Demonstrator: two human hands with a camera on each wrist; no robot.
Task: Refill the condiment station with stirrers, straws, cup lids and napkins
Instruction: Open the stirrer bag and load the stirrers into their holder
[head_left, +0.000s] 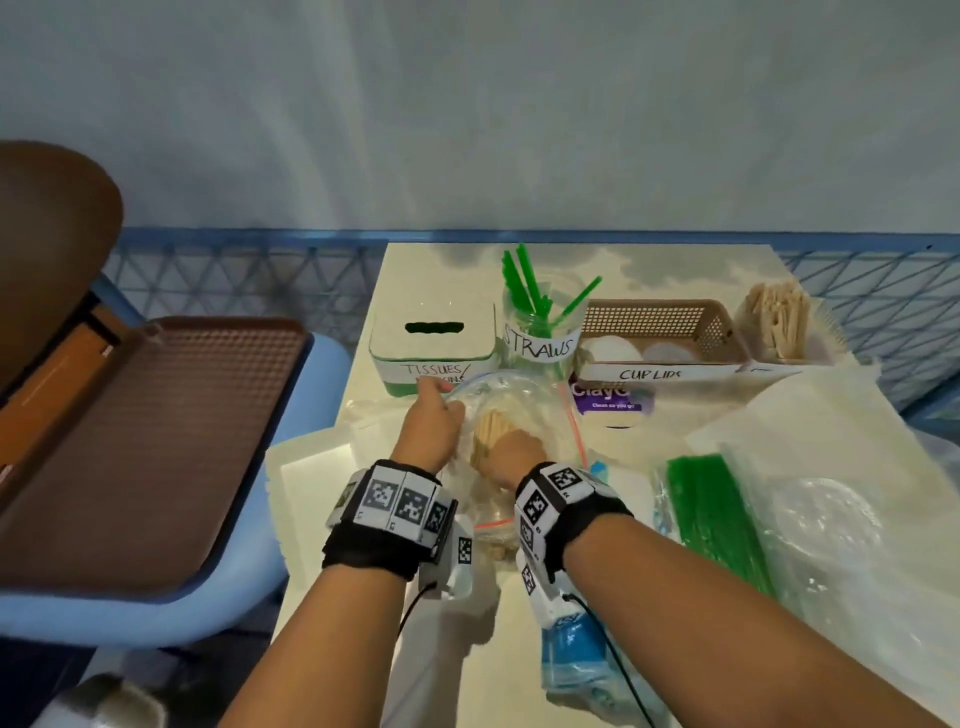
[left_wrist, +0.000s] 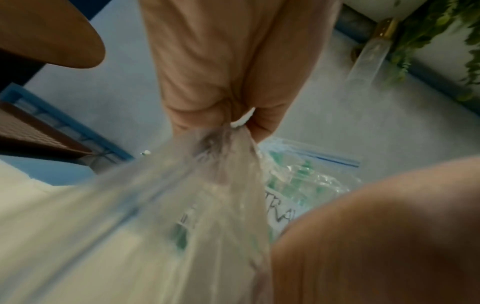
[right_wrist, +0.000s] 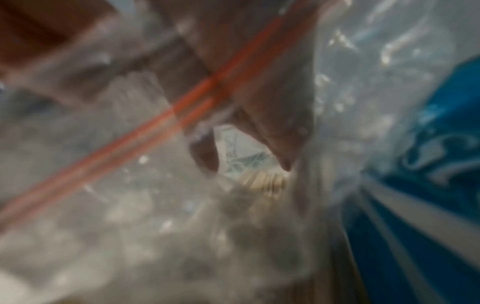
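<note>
Behind the zip bag (head_left: 519, 400), straws jar (head_left: 540, 332), left grip (head_left: 428, 421) pinching it, right grip (head_left: 511, 457) inside, closure unclear.

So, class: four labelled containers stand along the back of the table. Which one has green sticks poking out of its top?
The clear jar labelled STRAWS, second from the left. The tissue box, cup-lid basket and stirrer holder hold nothing green sticking up.

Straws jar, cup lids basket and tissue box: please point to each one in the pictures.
Straws jar (head_left: 540, 347), head view, on its white label.
Cup lids basket (head_left: 655, 318), head view, on its back mesh wall.
Tissue box (head_left: 434, 347), head view, on its white top.
</note>
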